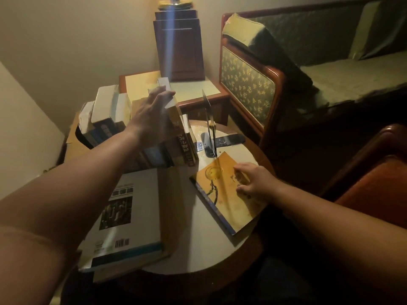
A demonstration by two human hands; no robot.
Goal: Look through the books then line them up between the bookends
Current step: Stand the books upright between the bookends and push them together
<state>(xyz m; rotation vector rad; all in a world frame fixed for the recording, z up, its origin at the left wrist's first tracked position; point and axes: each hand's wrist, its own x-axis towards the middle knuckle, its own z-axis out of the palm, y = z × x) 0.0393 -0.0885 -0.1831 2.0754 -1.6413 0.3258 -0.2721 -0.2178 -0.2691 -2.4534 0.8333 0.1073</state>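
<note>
Left hand (152, 113) is up on the row of books (158, 155) at the back of the round table (198, 249), fingers (167, 93) stretched out almost straight and a little spread, laid flat against the top edge of the tall yellow book (176, 119) at the right end of the row. It is a press, not a grip; nothing is curled round. The row leans, spines toward the camera, and that yellow spine carries a column of dark characters, too dim and blurred to read. Just right of the row, with a gap between, stands the black bookend (208, 119), upright, its flat foot on the tabletop. Over to the right hand (253, 183): it sits on the orange book (220, 194), which lies flat, cover up, near the table's right edge. Its fingertips (239, 170) are loosely bent and spread and come down on the cover, the thumb lower down also on the cover, and nothing hooks round an edge. The cover shows a dark ink drawing and a few characters by the fingers, not legible. Front left lies a big white book (132, 216), flat on top of a brownish one, with a dark photo, a blue band and a barcode (122, 242); its heading is blurred. Behind, a dark wooden lamp base (179, 47) stands on a side table (193, 89), with a green patterned sofa (352, 71) to the right and a reddish armchair (374, 190) nearer.
</note>
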